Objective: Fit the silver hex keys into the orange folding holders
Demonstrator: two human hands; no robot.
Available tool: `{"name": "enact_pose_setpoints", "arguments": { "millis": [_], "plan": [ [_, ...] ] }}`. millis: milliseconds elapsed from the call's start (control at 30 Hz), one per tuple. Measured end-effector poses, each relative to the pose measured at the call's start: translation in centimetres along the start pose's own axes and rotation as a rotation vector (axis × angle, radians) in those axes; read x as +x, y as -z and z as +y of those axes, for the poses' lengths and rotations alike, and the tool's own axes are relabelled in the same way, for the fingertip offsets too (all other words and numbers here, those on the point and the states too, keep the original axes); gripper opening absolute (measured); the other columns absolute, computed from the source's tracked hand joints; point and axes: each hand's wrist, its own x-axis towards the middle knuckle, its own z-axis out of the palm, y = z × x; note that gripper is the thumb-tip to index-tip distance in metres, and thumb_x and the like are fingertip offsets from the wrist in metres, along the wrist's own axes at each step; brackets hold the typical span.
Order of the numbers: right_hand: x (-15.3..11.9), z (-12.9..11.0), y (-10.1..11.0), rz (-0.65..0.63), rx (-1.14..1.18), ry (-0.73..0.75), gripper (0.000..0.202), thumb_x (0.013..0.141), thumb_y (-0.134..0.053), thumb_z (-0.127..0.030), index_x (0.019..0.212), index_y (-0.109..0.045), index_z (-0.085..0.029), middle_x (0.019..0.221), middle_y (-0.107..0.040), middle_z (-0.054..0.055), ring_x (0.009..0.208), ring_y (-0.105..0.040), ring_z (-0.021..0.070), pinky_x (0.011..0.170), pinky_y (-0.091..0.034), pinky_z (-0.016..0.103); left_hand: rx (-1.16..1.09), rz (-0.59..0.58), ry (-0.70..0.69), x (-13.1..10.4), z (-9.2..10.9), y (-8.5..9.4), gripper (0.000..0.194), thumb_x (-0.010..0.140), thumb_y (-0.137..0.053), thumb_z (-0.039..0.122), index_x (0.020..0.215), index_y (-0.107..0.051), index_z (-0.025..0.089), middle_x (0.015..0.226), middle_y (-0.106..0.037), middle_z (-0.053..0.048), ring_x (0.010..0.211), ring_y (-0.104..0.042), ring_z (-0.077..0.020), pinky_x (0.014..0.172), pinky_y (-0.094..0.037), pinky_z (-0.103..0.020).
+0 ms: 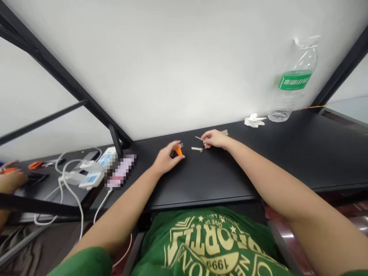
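Note:
On the black table my left hand (167, 157) is wrapped round an orange and black object (178, 150), its thumb and fingers on either side. Small metal pieces show at the far end of that object. My right hand (212, 139) pinches a thin metal rod (199, 138) that points left. Between my hands lies a short row of metal pieces (197, 149) on the tabletop. More thin metal pieces (224, 132) lie just beyond my right wrist, partly hidden by it.
A clear bottle with a green label (295, 80) and a crumpled white tissue (255, 120) stand by the wall. At left are a phone (122, 171), white power strips (92, 179), cables and a black frame (71, 86). Another person's hand (13, 180) shows at far left.

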Motion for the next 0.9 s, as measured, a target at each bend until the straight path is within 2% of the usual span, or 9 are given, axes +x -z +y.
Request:
{"name": "enact_pose_setpoints", "arguments": {
  "millis": [67,167,267,333,400,467,633,800,900],
  "plan": [
    [-0.1,-0.1,0.3,0.023,-0.015,0.025,0.011,0.083,-0.07,-0.006,0.087,-0.069,-0.016,0.071,-0.073,0.002,0.065,-0.071,0.0161,0.064,-0.059,0.026,-0.026,0.023,-0.015,0.1,0.2,-0.1,0.068,0.083,-0.076,0.048,0.142,-0.053,0.022,0.128,-0.074,-0.009,0.117,-0.072,-0.0245,0.107,-0.057,-0.04],
    [-0.3,-0.2,0.4,-0.025,-0.037,0.053,0.007,0.085,-0.07,-0.01,0.089,-0.07,-0.016,0.071,-0.073,0.002,0.065,-0.07,0.015,0.063,-0.058,0.025,-0.062,-0.089,-0.038,0.2,0.9,-0.5,0.07,0.084,-0.075,0.048,0.146,-0.05,0.025,0.124,-0.075,-0.006,0.115,-0.072,-0.0227,0.108,-0.056,-0.04],
    [-0.3,-0.1,0.2,-0.032,-0.065,0.086,0.004,0.087,-0.07,-0.013,0.088,-0.069,-0.017,0.069,-0.071,0.0,0.063,-0.069,0.0131,0.059,-0.056,0.022,-0.042,-0.116,-0.058,0.1,1.5,-0.7,0.07,0.084,-0.076,0.048,0.146,-0.051,0.026,0.13,-0.073,-0.007,0.119,-0.071,-0.0248,0.109,-0.055,-0.041],
    [-0.3,0.0,-0.3,0.02,-0.071,0.089,0.003,0.087,-0.069,-0.015,0.087,-0.068,-0.017,0.068,-0.069,0.0,0.061,-0.067,0.0123,0.057,-0.054,0.022,-0.053,-0.1,-0.061,0.0,1.7,-0.7,0.067,0.085,-0.075,0.045,0.145,-0.053,0.026,0.13,-0.073,-0.007,0.12,-0.071,-0.0254,0.108,-0.056,-0.04],
    [-0.3,0.3,-0.8,0.129,-0.049,0.083,0.004,0.086,-0.07,-0.018,0.088,-0.067,-0.018,0.069,-0.068,0.0,0.059,-0.066,0.0121,0.056,-0.054,0.023,-0.069,-0.096,-0.051,-0.2,1.7,-0.7,0.064,0.086,-0.075,0.044,0.144,-0.055,0.025,0.129,-0.073,-0.008,0.118,-0.071,-0.0257,0.105,-0.057,-0.04],
    [-0.5,0.8,-1.3,0.217,-0.039,0.106,0.013,0.084,-0.073,-0.027,0.091,-0.067,-0.018,0.069,-0.067,-0.001,0.057,-0.064,0.0128,0.058,-0.056,0.025,-0.12,-0.095,0.001,-0.5,1.6,-0.6,0.069,0.084,-0.077,0.043,0.145,-0.052,0.023,0.13,-0.072,-0.009,0.115,-0.072,-0.0253,0.103,-0.057,-0.039],
    [-0.8,2.1,-1.5,0.233,0.03,0.151,0.036,0.078,-0.077,-0.049,0.096,-0.067,-0.019,0.07,-0.067,0.001,0.06,-0.065,0.0168,0.062,-0.059,0.032,-0.314,-0.098,0.132,-0.9,1.1,-0.5,0.076,0.077,-0.085,0.033,0.145,-0.052,0.027,0.127,-0.075,-0.005,0.113,-0.072,-0.0228,0.102,-0.058,-0.038],
    [-1.1,2.0,-2.2,0.193,-0.037,0.184,0.037,0.078,-0.075,-0.052,0.094,-0.065,-0.021,0.072,-0.066,0.001,0.063,-0.065,0.0176,0.065,-0.057,0.034,-0.336,-0.105,0.143,-1.0,1.1,-0.4,0.075,0.076,-0.086,0.029,0.144,-0.055,0.026,0.136,-0.071,-0.009,0.126,-0.068,-0.0267,0.11,-0.054,-0.042],
    [-1.7,0.7,-2.8,0.173,-0.248,0.344,0.024,0.086,-0.067,-0.044,0.094,-0.069,-0.021,0.084,-0.07,0.004,0.071,-0.066,0.0187,0.073,-0.056,0.036,-0.32,-0.086,0.131,-0.8,1.1,-0.6,0.072,0.076,-0.086,0.029,0.142,-0.056,0.025,0.136,-0.071,-0.011,0.128,-0.067,-0.0276,0.113,-0.053,-0.044]
  ]
}}
